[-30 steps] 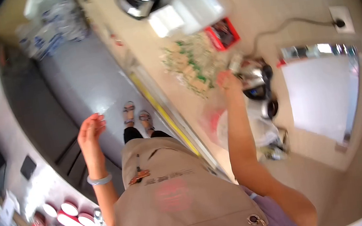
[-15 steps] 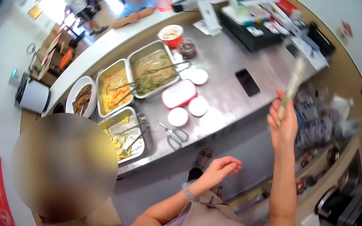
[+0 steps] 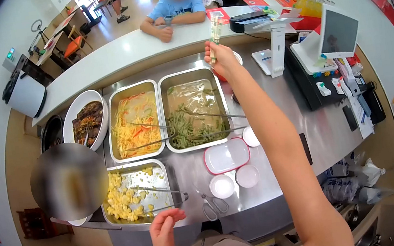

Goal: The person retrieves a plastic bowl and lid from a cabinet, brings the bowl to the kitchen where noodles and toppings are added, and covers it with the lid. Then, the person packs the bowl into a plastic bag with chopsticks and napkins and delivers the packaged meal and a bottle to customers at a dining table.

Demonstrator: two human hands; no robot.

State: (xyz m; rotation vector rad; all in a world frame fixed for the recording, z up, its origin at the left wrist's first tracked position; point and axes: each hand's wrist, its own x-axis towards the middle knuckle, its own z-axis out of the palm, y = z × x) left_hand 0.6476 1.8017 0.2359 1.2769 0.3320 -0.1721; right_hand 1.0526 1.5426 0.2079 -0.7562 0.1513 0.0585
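Note:
My right hand [image 3: 222, 59] is stretched out over the white counter ledge. It is closed around a slim pair of paper-wrapped chopsticks [image 3: 215, 31], which point up and away from me. My left hand [image 3: 165, 228] hovers by the counter's near edge, fingers curled loosely together with nothing visible in them. Just beyond it lie the egg tray [image 3: 138, 174] with tongs in it and a pair of scissors [image 3: 212, 206]. My right forearm covers part of a red and white bowl [image 3: 238, 58].
Trays of shredded vegetables [image 3: 136, 124] and green beans [image 3: 198, 133] stand behind, tongs across both. A red-rimmed container [image 3: 227, 156], white lids, a phone [image 3: 306, 149] and a monitor [image 3: 339, 31] are further right. Across the ledge a person in a blue shirt [image 3: 181, 8] leans on folded arms.
My right hand has swung from the right side forward to the ledge with the chopsticks. My left hand now shows nearer the egg tray. The view has turned and shifted.

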